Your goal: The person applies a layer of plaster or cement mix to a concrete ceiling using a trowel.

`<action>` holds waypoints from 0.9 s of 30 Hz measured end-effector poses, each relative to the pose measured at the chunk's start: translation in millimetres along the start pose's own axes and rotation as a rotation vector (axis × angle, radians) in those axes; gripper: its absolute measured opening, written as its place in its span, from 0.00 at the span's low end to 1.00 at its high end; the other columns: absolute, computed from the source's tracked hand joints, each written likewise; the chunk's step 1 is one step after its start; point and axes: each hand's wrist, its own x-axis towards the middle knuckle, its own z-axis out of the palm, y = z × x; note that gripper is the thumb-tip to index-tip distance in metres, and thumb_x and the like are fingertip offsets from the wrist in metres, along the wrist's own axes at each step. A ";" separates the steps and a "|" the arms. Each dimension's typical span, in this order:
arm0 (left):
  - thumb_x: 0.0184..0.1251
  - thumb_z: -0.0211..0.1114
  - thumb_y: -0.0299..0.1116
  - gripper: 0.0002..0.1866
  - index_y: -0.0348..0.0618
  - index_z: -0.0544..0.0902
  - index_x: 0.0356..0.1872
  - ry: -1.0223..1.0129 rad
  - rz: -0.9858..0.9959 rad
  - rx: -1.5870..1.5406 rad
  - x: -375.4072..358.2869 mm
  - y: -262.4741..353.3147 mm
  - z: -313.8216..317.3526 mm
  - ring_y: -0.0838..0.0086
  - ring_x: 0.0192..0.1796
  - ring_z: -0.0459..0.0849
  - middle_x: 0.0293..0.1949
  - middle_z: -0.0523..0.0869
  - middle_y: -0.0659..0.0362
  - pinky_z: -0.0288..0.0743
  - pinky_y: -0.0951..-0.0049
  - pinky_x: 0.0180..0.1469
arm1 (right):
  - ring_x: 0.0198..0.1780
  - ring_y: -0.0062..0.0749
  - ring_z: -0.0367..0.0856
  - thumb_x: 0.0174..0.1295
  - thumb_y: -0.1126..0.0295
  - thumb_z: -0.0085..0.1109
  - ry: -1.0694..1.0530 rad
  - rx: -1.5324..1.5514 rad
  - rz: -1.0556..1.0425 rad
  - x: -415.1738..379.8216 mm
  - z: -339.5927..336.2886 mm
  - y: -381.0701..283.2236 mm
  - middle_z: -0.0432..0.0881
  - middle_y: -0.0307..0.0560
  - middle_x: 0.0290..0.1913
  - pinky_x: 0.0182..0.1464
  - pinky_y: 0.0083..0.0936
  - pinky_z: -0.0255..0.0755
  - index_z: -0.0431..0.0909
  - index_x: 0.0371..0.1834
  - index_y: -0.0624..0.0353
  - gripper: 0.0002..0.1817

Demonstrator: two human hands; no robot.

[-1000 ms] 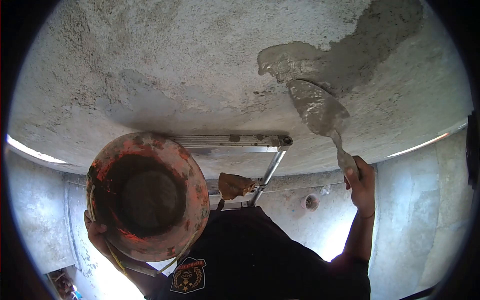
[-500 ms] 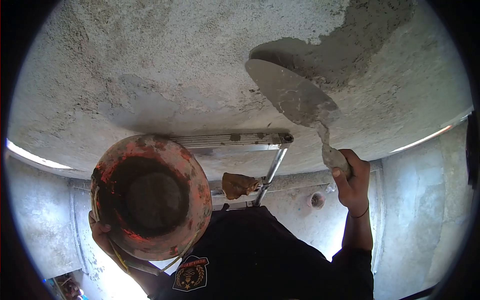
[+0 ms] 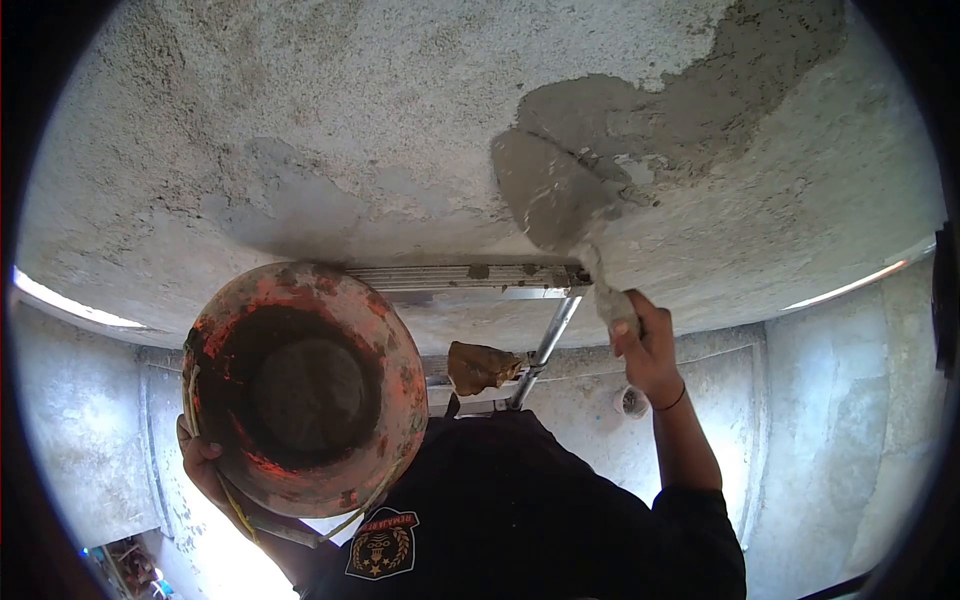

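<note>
My right hand (image 3: 648, 345) is wrapped round the mortar-caked handle of a trowel (image 3: 555, 190). The trowel's broad blade lies at the wall, by the lower left edge of a dark patch of wet mortar (image 3: 690, 115). On the left, my left hand (image 3: 203, 465) grips the side of an orange bucket (image 3: 400, 375), smeared with dried mortar. The bucket's mouth faces me, and grey mortar (image 3: 310, 395) shows at its bottom. A wire handle hangs loose below its rim. Most of my left fingers are hidden behind the bucket.
Behind the bucket, a metal ladder (image 3: 545, 345) stands close to the rough wall (image 3: 350, 100). A brown, torn-looking piece (image 3: 482, 368) rests at the ladder. Lower down on the right is a small round container (image 3: 630, 402). Cluttered items (image 3: 135, 570) show at the bottom left.
My right hand and the trowel have moved left and slightly down, and the blade has turned more upright. A smeared ridge of mortar now shows where the blade was. The bucket has barely shifted.
</note>
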 end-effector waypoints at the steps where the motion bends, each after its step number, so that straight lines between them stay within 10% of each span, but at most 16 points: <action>1: 0.35 0.48 0.24 0.19 0.39 0.72 0.36 0.071 -0.007 0.016 -4.0 2.9 14.8 0.64 0.45 0.80 0.41 0.81 0.52 0.75 0.67 0.58 | 0.21 0.22 0.67 0.64 0.55 0.60 0.003 -0.001 -0.002 -3.7 4.5 2.5 0.70 0.43 0.18 0.25 0.24 0.62 0.77 0.40 0.66 0.20; 11: 0.33 0.46 0.23 0.16 0.40 0.70 0.31 0.107 -0.016 0.014 -6.9 4.6 24.7 0.65 0.41 0.79 0.38 0.81 0.52 0.75 0.70 0.57 | 0.20 0.20 0.72 0.69 0.50 0.52 0.071 0.474 0.023 1.0 81.7 10.6 0.74 0.39 0.19 0.23 0.20 0.65 0.76 0.39 0.66 0.24; 27: 0.34 0.46 0.22 0.17 0.39 0.70 0.33 0.097 0.000 -0.024 -3.5 0.3 10.5 0.66 0.42 0.79 0.40 0.81 0.53 0.73 0.70 0.58 | 0.20 0.19 0.69 0.69 0.38 0.43 -0.066 0.320 0.011 4.6 74.9 7.2 0.73 0.42 0.21 0.21 0.18 0.63 0.73 0.40 0.67 0.35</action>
